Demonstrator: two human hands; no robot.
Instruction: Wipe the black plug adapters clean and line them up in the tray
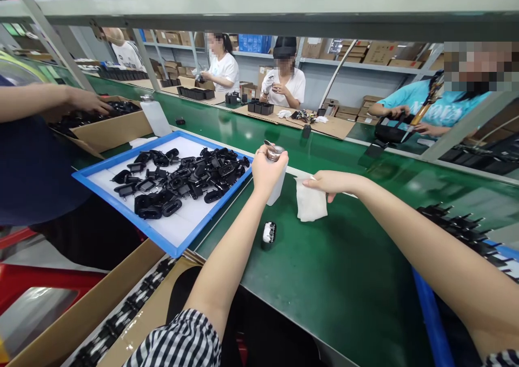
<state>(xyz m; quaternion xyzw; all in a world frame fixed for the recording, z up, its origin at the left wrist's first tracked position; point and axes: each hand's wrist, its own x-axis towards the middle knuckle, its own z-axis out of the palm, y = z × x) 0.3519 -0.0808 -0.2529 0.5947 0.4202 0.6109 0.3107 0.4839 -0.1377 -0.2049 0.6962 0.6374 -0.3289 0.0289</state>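
Note:
My left hand (268, 171) is closed round the upper part of a white dispenser bottle (277, 192) with a round metal top. My right hand (331, 183) pinches a white cloth (310, 201), which hangs just to the right of the bottle. On the green bench (320, 280) below both hands lies a small black plug part (269, 233) with a white face, touched by neither hand. A blue-rimmed tray (175, 248) to the left of the bottle carries a heap of black plug parts (194, 175).
Another white dispenser bottle (155, 117) stands beyond the tray. At left, a co-worker's hand (91, 101) reaches over a cardboard box (115, 132). A blue tray edge (432, 318) with black pronged parts (466, 226) borders my right arm. Co-workers sit across the bench.

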